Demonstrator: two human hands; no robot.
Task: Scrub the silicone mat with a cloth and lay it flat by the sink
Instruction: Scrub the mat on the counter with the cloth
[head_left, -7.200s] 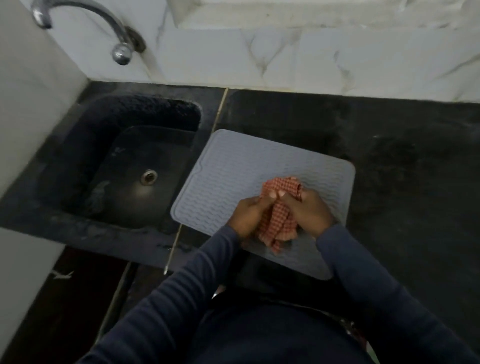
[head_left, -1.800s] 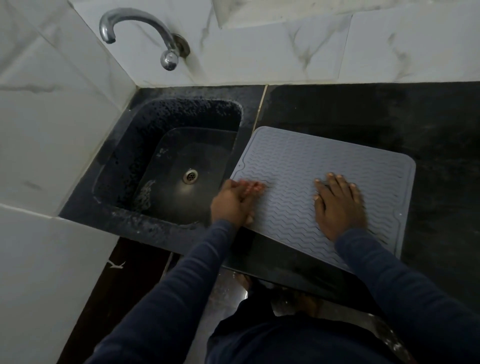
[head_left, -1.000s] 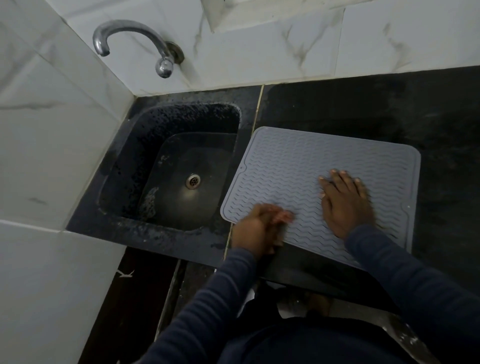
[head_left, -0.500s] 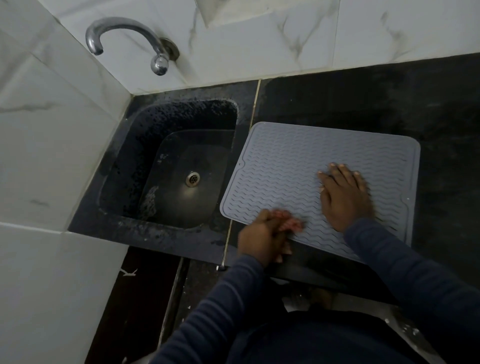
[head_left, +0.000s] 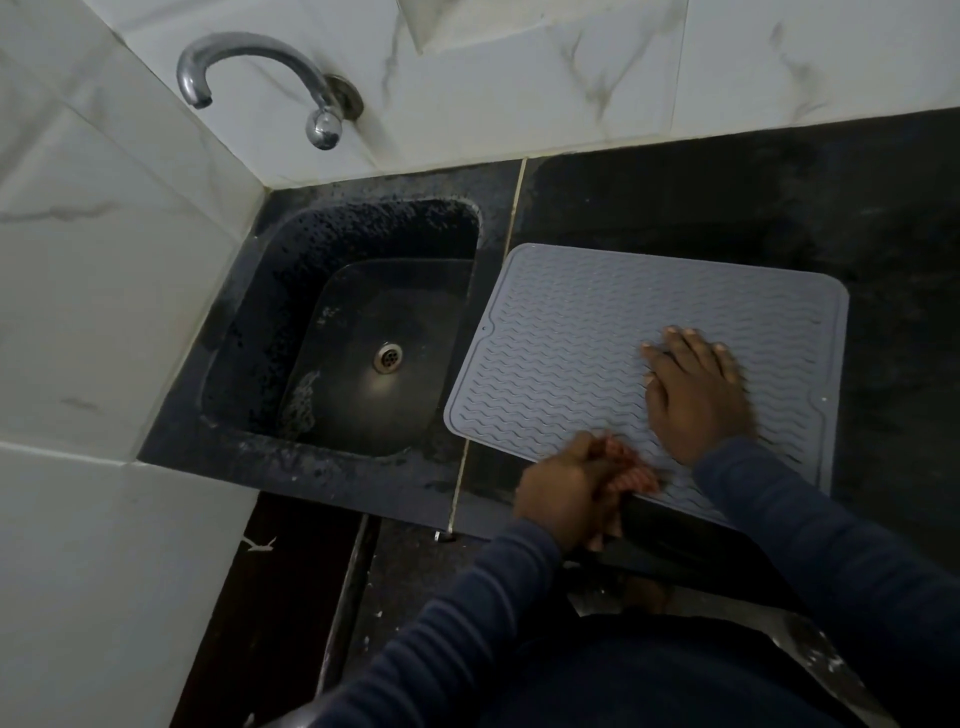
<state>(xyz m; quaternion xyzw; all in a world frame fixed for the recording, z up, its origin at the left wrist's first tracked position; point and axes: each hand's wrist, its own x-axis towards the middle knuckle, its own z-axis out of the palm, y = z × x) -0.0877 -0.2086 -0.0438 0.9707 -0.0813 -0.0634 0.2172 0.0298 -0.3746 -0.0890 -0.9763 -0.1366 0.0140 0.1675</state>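
Left hand (head_left: 563, 491) nudged cloth (head_left: 631, 470) along mat's (head_left: 571, 322) near edge — right hand (head_left: 696, 395) flat.

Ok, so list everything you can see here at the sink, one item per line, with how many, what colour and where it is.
silicone mat: one, grey, flat on the counter just right of the sink
cloth: one, red checked, bunched at the mat's near edge
sink: one, black, in the corner left of the mat
drain: one, metal, in the sink floor
tap: one, chrome, on the wall above the sink
counter: one, black, under and around the mat
wall tiles: several, white marbled, behind and left of the sink
sleeves: two, dark blue, on both arms
left hand: one, grips the cloth
right hand: one, pressed flat on the mat
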